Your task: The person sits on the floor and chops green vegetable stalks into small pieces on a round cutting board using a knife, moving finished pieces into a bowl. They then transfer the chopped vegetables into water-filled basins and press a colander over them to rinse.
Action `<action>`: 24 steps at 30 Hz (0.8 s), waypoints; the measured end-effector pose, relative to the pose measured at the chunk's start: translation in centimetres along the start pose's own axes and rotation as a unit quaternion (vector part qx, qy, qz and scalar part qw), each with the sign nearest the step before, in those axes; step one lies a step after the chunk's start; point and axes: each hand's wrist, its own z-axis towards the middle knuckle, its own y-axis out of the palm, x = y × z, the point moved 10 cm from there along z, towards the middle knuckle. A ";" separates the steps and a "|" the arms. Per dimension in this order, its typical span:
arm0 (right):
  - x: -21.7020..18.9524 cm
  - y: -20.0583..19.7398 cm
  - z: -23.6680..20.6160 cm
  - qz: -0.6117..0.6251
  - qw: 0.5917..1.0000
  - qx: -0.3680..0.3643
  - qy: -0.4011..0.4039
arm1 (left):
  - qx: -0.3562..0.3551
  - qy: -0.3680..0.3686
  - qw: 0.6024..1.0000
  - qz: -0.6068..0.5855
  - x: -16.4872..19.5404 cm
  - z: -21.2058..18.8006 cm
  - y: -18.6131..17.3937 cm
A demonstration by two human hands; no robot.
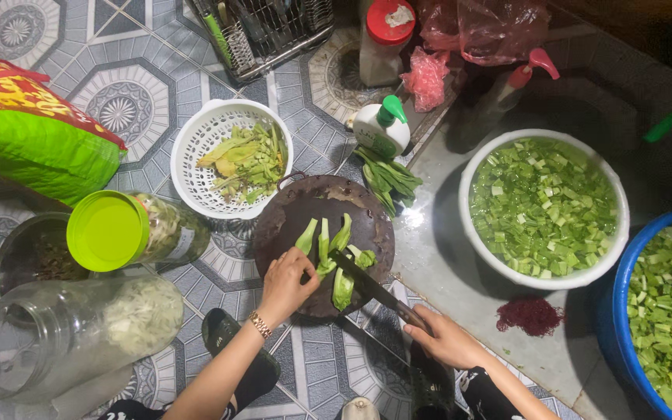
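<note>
My left grip (285, 281) pins greens (328, 253) on the round cutting board (289, 214); my right grip (445, 338) is closed around the knife (367, 284).

Patterned tile floor (149, 47) bears chopping board (289, 218), colander (196, 140), jars (71, 327).

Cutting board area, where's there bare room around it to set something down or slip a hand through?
Bare grey floor lies right of the cutting board, bordered by the white bowl of chopped greens and the red scrap pile. Patterned tile is free upper left, between the colander and the green bag. Left of the board is crowded: green-lidded jar, clear jar.
</note>
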 end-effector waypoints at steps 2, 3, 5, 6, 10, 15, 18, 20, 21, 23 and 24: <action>0.6 -0.2 0.0 0.005 1.000 0.009 0.002 | 0.024 0.002 0.999 -0.030 -0.1 -0.1 -0.6; 0.8 -0.2 0.0 0.008 1.000 0.011 0.004 | 0.035 -0.002 0.998 -0.057 -0.4 -0.1 -1.1; 1.0 -0.3 -0.1 0.013 1.000 0.015 -0.002 | 0.040 -0.016 0.991 -0.126 -0.9 -0.2 -1.6; 0.9 -0.4 -0.1 0.015 1.000 0.018 -0.006 | 0.034 -0.025 0.985 -0.169 -1.2 -0.2 -1.5; 0.3 -0.6 -0.1 -0.005 0.999 0.039 -0.033 | -0.006 -0.080 0.987 -0.139 -2.3 -0.7 0.1; 0.2 -0.8 -0.1 0.006 0.998 0.054 -0.038 | 0.068 -0.083 0.984 -0.144 -3.6 -0.8 1.1; 0.5 -0.7 -0.1 0.002 0.999 0.045 -0.026 | 0.062 -0.166 0.943 -0.283 -6.2 -0.5 2.7; 0.2 -0.9 -0.2 -0.005 0.998 0.052 -0.038 | 0.048 -0.194 0.930 -0.307 -7.0 -0.4 2.8; -0.1 -0.9 -0.2 -0.009 0.997 0.055 -0.045 | 0.040 -0.195 0.936 -0.289 -7.0 -0.4 2.4; 0.1 -0.8 -0.1 0.007 0.998 0.056 -0.029 | 0.060 -0.153 0.963 -0.216 -6.0 -0.3 0.5; 0.2 -0.8 -0.1 0.015 0.998 0.057 -0.021 | 0.087 -0.109 0.977 -0.161 -4.9 -0.5 -0.9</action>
